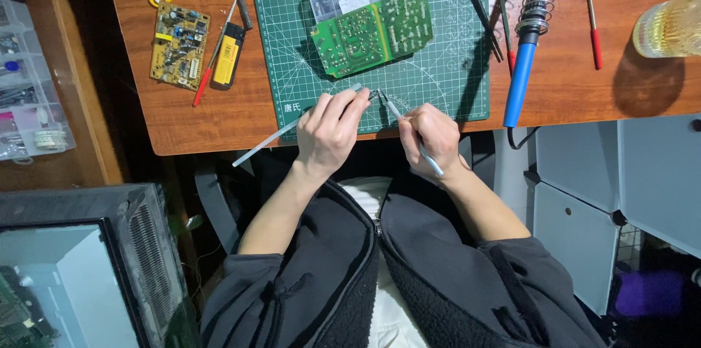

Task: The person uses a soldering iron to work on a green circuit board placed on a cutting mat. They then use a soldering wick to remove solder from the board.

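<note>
Holding thin tools over the green cutting mat (445, 78), both hands meet at its near edge.
Left hand (330, 132) pinches a long pale rod (266, 141); right hand (432, 136) is closed around tweezers (392, 105), tips together.

Dark grey fleece jacket (438, 282), open zip, sleeves pushed up, white shirt (387, 311) beneath.

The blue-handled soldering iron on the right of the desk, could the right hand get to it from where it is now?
Probably yes. The soldering iron lies in the open just past the cutting mat's edge, with bare desk between it and the right hand. But that hand already grips a thin tool, so it would need to free itself first.
</note>
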